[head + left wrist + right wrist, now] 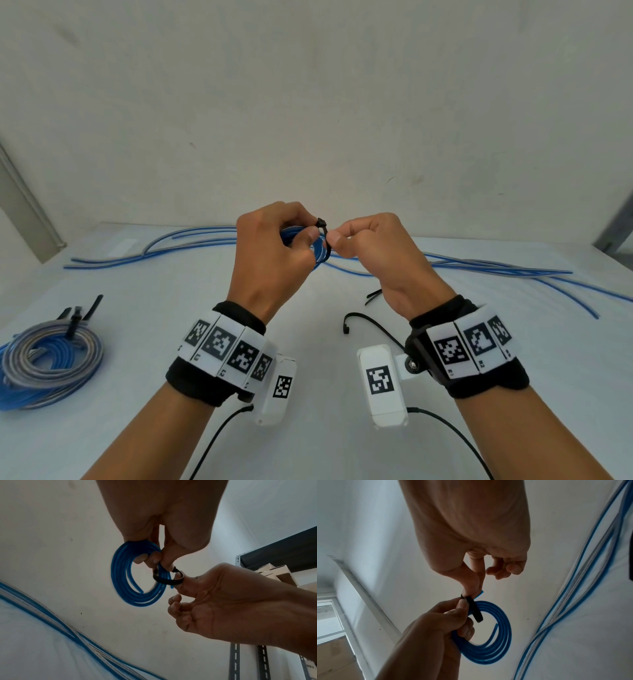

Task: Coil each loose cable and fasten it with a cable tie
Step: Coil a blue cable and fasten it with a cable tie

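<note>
Held up over the table, a small coil of blue cable [318,251] [137,582] [494,639] sits in my left hand [274,253], whose fingers curl round its strands. A black cable tie [326,240] [169,580] [476,609] loops round the coil. My left thumb and fingers [161,561] press the tie's head end. My right hand [370,253] pinches the tie's strap between thumb [471,586] and forefinger; its other fingers are curled.
Several loose blue and grey cables [496,270] lie along the back of the white table [154,308]. A bundle of coiled cables with black ties [51,356] rests at the front left. Spare black ties [370,320] lie below my right hand.
</note>
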